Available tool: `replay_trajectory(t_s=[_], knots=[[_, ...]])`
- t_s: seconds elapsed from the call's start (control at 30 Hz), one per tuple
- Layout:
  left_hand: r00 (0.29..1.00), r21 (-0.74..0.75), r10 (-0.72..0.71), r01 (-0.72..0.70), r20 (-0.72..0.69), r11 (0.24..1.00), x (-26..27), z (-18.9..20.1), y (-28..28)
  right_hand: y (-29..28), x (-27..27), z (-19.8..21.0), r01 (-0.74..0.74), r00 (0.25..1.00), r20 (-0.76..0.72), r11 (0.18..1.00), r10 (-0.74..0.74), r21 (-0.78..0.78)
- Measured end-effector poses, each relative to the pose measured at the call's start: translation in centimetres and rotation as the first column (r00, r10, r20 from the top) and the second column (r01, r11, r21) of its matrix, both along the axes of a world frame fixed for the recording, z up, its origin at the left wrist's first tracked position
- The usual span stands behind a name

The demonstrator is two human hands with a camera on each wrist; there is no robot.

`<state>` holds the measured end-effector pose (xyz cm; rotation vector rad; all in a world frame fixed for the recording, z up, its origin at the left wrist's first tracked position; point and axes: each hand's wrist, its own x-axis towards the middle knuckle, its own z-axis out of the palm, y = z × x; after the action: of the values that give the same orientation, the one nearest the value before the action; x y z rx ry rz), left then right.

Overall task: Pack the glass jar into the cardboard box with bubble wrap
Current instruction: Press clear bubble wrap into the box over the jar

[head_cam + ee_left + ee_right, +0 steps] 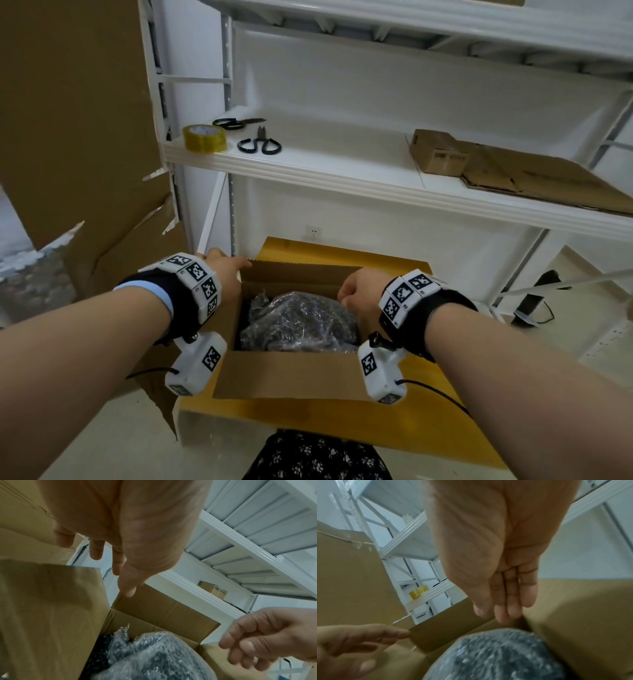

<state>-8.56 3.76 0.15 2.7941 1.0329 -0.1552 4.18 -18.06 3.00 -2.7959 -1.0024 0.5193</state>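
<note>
Resting on a yellow table (342, 425) under white shelving (342, 171), the cardboard box (287, 377) sits between relaxed, empty hands.

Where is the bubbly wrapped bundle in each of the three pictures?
Head view: the bubble-wrapped bundle sits low in the middle, inside the open cardboard box.
Left wrist view: it fills the bottom centre, under the left hand.
Right wrist view: it is blurry, at the bottom, right of centre.
Shared landmark: the box's upright far flap.

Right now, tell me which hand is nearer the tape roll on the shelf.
Left. The left hand is at the box's far-left corner, below the tape roll; the right hand is over the box's right side.
</note>
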Motion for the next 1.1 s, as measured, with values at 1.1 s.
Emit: replay_trajectory(t_s=[1.1], knots=[[0.998, -0.545, -0.025, -0.007, -0.051, 0.839, 5.3, -4.2, -0.2, 10.0, -1.0, -4.8, -0.337, 0.941, -0.074, 0.932, 0.330, -0.134]])
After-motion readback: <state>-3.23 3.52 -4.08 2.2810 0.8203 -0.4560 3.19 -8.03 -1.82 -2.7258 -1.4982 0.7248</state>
